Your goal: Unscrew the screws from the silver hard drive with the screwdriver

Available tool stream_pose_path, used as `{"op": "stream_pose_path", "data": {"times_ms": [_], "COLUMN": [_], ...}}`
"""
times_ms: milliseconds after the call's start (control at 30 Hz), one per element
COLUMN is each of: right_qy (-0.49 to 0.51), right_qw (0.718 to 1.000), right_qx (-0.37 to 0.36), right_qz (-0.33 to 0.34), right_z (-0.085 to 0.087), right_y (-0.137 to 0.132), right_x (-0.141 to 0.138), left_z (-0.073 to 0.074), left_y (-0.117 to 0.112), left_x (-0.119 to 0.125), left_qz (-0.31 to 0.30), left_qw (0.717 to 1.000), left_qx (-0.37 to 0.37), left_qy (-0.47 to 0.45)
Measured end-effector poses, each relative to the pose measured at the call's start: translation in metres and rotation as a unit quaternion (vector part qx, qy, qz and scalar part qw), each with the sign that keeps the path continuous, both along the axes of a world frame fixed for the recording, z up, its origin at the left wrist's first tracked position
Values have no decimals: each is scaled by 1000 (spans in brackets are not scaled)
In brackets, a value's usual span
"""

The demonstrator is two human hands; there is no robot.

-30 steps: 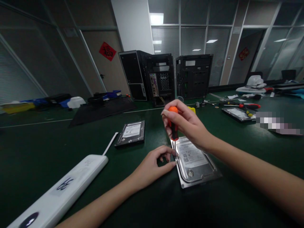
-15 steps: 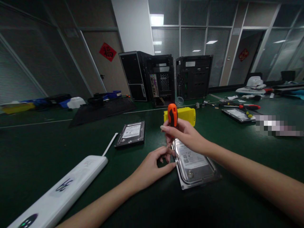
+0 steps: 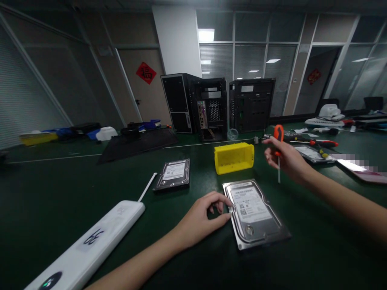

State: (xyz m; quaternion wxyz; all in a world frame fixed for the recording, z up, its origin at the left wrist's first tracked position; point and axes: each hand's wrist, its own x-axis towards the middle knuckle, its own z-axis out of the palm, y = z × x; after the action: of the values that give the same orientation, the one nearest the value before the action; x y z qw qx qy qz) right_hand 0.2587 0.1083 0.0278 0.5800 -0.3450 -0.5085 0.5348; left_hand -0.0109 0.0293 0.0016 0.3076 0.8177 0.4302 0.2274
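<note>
At the lower centre of the frame, the silver hard drive lies flat, label up, on the green table. Your left hand is at that drive's left edge, thumb and forefinger curved to a narrow gap; whether they grip anything, I cannot tell. Right of centre, your right hand holds a screwdriver by its orange-and-black handle, shaft pointing down, well apart from the drive. Just beyond the drive, at mid-frame, you have a yellow bin, its open side facing you. Left of centre lies a second, darker drive, label up; nearer you, at lower left, a long white device is marked 39. Upper centre, black computer cases stand upright along the table's far side.
</note>
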Motion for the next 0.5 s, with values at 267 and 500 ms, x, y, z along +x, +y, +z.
{"op": "stream_pose_path", "data": {"times_ms": [267, 500], "right_qy": [81, 91], "right_qw": [974, 971], "right_qx": [-200, -170], "right_qz": [70, 142], "right_z": [-54, -61], "right_y": [-1, -2], "right_x": [25, 16], "left_z": [1, 18], "left_y": [-4, 33], "left_x": [-4, 3], "left_qz": [70, 40], "left_qw": [997, 976], "left_qx": [36, 200], "left_qy": [-19, 76]}}
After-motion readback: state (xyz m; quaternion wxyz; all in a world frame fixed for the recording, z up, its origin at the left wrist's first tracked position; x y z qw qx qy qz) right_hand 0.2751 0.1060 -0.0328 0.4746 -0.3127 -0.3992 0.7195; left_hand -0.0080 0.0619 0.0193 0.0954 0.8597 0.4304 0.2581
